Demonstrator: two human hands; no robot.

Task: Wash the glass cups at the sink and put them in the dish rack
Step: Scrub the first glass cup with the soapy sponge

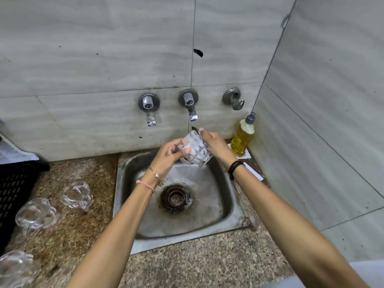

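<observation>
Gripping a glass cup from both sides, a person holds it tilted under the tap, above the sink at frame centre. The left hand curls round its left side and the right hand clasps its right. The black dish rack sits at the left edge, nearer the left hand, past other cups on the bench.

Yellow soap bottle upright in the corner on white paper; above it wall hook, right tap, left tap.
</observation>
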